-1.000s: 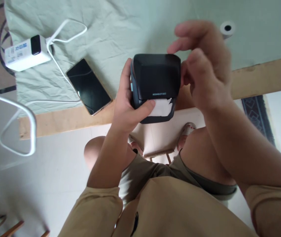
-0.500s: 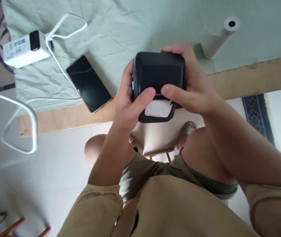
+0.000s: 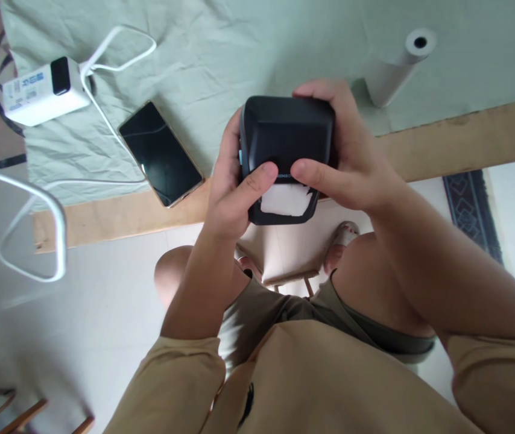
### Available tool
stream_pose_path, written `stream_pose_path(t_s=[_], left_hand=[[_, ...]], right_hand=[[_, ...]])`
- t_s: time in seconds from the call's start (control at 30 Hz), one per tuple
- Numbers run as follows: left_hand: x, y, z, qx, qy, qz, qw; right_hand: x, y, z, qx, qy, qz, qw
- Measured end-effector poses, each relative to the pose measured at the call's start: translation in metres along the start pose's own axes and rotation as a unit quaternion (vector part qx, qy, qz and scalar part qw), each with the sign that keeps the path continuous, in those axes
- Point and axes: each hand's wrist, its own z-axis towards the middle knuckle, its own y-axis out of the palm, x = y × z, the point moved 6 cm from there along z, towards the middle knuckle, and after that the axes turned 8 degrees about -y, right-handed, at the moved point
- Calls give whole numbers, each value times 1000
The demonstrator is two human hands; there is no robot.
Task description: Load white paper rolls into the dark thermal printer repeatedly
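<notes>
Printer: small black box (image 3: 287, 135), held in both hands over the near edge of the table (image 3: 465, 141), partly past it, above the knees.
Lid: down and seated as far as can be seen; no gap visible along the front.
Paper: white strip (image 3: 284, 202) sticks out of the front slot, its end torn and ragged.
Left hand: (image 3: 230, 193) wraps the printer's left side, fingers behind, thumb pressed on the front lip just above the strip.
Right hand: (image 3: 352, 163) cups the right side and top corner, thumb pressed on the front lip, nearly meeting the other thumb.
Progress: paper looks loaded and fed through, lid closed; the ragged end is not trimmed, and the printer is not set down.
Spare roll: white roll (image 3: 397, 63) lies on the green cloth (image 3: 239, 42), near, to the right.
Phone: dark screen up (image 3: 160, 154), on the cloth left of the printer.
Charger: white block (image 3: 40, 90) with white cable (image 3: 104, 54), far left, well apart.
</notes>
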Motion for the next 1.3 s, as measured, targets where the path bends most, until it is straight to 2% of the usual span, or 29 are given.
stream_pose_path(t_s=[0.33,0.47,0.7,0.77,0.97,1.17,1.3], left_hand=[[-6,-2,3,-37,31,-23,999],[-9,-6,6,-40,36,-7,999],[-11,-6,8,-35,43,-17,998],[-8,-5,7,-37,35,-33,998],[0,1,7,-96,-24,-127,987],[4,1,5,-45,-23,-138,989],[11,6,1,-48,-5,-171,984]], right_hand=[[-5,0,-2,-15,-13,-43,999],[-5,0,-3,-20,7,-72,997],[-4,1,-2,-6,-12,-79,997],[-5,0,-2,-4,-15,-83,996],[-11,-1,-3,-12,-23,-126,992],[-10,1,-2,-30,-23,-123,992],[-11,2,0,-34,-50,-116,991]])
